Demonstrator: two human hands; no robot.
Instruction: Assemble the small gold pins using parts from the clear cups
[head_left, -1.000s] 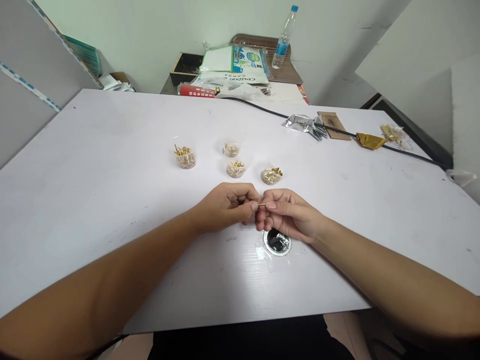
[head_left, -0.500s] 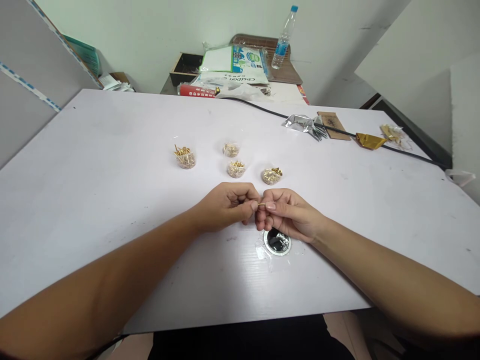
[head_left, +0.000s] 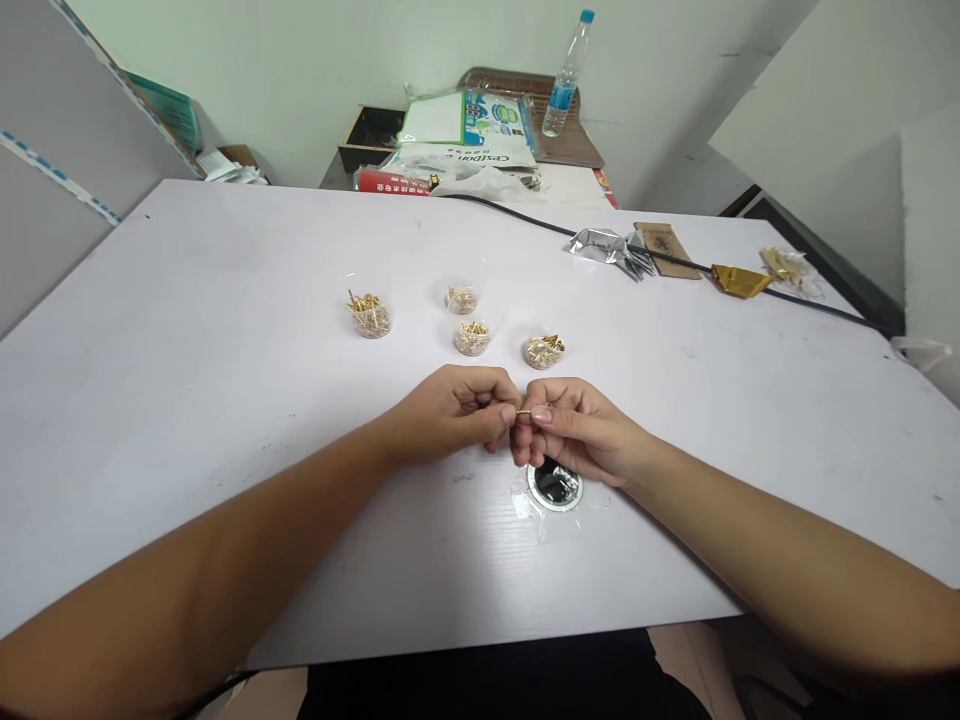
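We had a thin gold pin (head_left: 523, 411) pinched at both ends, our left hand (head_left: 459, 418) at nine o'clock, our right hand (head_left: 576, 425) at three. A clear cup (head_left: 538, 361) of gold pieces (head_left: 551, 346) stood near it at one o'clock.

Left forearm (head_left: 247, 535) enters from lower left, right forearm (head_left: 765, 530) from lower right, both angled inward. Left hand (head_left: 442, 415) and right hand (head_left: 589, 425) meet near frame centre, thumbs pointing toward each other, each hand in a pinch, fingers curled.
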